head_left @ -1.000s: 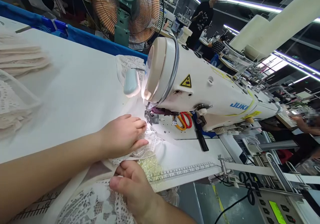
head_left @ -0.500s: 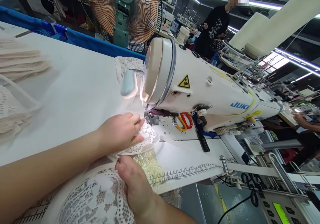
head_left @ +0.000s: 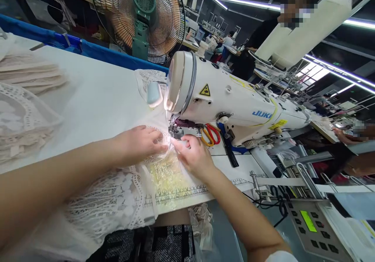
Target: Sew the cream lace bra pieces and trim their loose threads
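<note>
White lace fabric [head_left: 109,199] spreads over the near edge of the table and runs up to the needle area of a white sewing machine [head_left: 228,98]. My left hand [head_left: 140,143] lies on the lace just left of the presser foot [head_left: 172,128], fingers stretched over it. Right in front of the foot, my right hand [head_left: 197,156] pinches the edge of the lace between thumb and forefinger. A small greyish bit shows by its fingers, too small to name. The stitching point is partly hidden by the fingers.
Red- and yellow-handled scissors [head_left: 211,134] lie under the machine arm beside a black-handled tool [head_left: 231,152]. Stacked lace pieces [head_left: 26,74] sit at the left. A printed ruler [head_left: 181,193] runs along the front edge. Behind stands a fan [head_left: 143,20]; a control panel [head_left: 310,223] is at right.
My right hand has let go of the lace at the lower left and moved up and right to the presser foot. My left hand has shifted slightly left and flattened. The view has turned.
</note>
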Available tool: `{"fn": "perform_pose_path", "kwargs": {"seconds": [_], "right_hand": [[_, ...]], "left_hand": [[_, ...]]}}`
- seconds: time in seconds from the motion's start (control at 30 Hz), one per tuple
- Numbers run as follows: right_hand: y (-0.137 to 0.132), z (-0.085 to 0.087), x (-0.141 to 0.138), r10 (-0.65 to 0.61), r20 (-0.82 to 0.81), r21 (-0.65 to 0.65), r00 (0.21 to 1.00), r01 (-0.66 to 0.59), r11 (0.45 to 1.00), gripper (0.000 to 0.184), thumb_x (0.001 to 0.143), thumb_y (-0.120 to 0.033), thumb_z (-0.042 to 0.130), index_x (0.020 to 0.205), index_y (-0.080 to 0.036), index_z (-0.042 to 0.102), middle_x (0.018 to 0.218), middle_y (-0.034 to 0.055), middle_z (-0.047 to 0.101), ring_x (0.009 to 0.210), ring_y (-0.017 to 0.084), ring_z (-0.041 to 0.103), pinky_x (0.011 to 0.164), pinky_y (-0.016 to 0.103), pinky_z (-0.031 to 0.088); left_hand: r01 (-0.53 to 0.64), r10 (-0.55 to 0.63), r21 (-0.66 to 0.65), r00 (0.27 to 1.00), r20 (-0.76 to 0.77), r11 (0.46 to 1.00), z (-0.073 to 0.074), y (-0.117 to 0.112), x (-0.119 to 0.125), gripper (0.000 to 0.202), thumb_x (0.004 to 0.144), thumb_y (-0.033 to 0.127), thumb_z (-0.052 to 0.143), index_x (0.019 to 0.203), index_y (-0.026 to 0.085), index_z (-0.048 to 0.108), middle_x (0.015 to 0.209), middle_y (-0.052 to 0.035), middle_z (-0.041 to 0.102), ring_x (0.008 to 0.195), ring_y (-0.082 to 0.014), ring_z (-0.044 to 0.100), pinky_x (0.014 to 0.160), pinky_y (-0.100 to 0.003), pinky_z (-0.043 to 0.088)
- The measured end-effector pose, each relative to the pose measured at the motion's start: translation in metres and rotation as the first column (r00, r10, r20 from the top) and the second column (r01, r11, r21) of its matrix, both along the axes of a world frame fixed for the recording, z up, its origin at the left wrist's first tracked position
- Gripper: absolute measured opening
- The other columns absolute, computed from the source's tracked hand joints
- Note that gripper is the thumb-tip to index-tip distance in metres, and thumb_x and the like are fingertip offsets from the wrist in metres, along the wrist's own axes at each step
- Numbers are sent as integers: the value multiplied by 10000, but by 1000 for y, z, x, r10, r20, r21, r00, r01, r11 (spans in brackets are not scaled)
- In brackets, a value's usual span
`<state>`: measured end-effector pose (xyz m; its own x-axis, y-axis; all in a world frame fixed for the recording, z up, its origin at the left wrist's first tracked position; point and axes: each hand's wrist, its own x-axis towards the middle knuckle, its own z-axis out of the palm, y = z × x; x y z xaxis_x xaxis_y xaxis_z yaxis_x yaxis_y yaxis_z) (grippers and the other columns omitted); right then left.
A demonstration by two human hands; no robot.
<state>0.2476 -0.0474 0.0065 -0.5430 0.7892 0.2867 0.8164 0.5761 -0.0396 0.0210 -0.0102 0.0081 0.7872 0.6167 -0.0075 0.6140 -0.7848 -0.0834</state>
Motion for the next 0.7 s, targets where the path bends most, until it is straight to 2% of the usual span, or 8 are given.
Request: {"fn": "perform_pose_path", "kwargs": {"seconds": [0.1, 0.17, 0.2, 0.27, 0.37, 0.43, 0.53, 0.7], "right_hand": [[6, -4, -4, 87, 53, -13, 995, -87, 996, 201, 842, -182, 521, 943, -237, 686, 1040, 57, 634, 847, 192, 534, 705, 282, 428], [4, -8, -3, 154, 12, -5, 988, -154, 988, 181, 844, -168, 504, 799, -197, 676, 1043, 50, 658, 896, 193, 541, 740, 272, 431], [2, -10, -1, 186, -22, 7, 982, -186, 982, 167, 837, -164, 505, 796, -179, 666, 1090, 59, 655, 933, 195, 542, 773, 272, 433], [-1, -13, 2, 212, -81, 19, 974, -211, 977, 177, 819, -154, 517, 938, -143, 647, 1158, 85, 636, 970, 197, 542, 810, 274, 431], [-2, -15, 5, 206, -68, -20, 976, -207, 978, 305, 824, -139, 513, 1119, -146, 590, 988, 57, 687, 855, 184, 557, 729, 273, 427], [-2, -16, 6, 229, -19, -41, 973, -229, 973, 214, 838, -137, 508, 994, -191, 645, 844, 17, 689, 755, 171, 539, 655, 262, 400], [-3, -18, 7, 255, 11, -20, 967, -255, 967, 156, 825, -121, 537, 777, -202, 662, 773, -9, 676, 684, 147, 495, 599, 245, 352], [-11, -22, 5, 210, 23, 27, 977, -211, 977, 121, 837, -153, 553, 784, -198, 653, 805, -4, 673, 715, 139, 485, 591, 245, 319]], "left_hand": [[116, -114, -22, 990, 85, 993, -4, -20, 7, 403, 755, 107, 487, 1105, 243, 633, 1237, -85, 589, 1118, -247, 523, 943, -395, 374], [161, -150, -63, 978, 148, 985, -9, -33, 10, 446, 756, 95, 453, 1163, 195, 604, 1288, -87, 569, 1200, -230, 485, 1039, -402, 319], [171, -155, -83, 972, 175, 982, -12, -39, 11, 462, 766, 92, 429, 1192, 179, 587, 1290, -88, 569, 1211, -219, 482, 1068, -403, 294], [185, -159, -105, 964, 213, 977, -16, -48, 12, 477, 785, 96, 393, 1227, 154, 563, 1298, -93, 562, 1216, -214, 486, 1096, -413, 267], [198, -176, -71, 956, 233, 978, -18, -55, 12, 475, 812, 112, 355, 1247, 116, 544, 1298, -114, 556, 1196, -243, 506, 1072, -437, 305], [212, -200, -20, 949, 244, 977, -18, -56, 11, 466, 818, 115, 342, 1234, 103, 553, 1278, -116, 572, 1168, -259, 524, 1035, -440, 345], [225, -229, 48, 929, 292, 973, -18, -54, 10, 415, 823, 131, 354, 1158, 110, 599, 1187, -101, 638, 1069, -254, 569, 957, -415, 403], [215, -237, 104, 914, 330, 971, -20, -45, 6, 421, 863, 279, 414, 1256, 163, 512, 1301, -81, 557, 969, -253, 569, 805, -411, 423]]}}
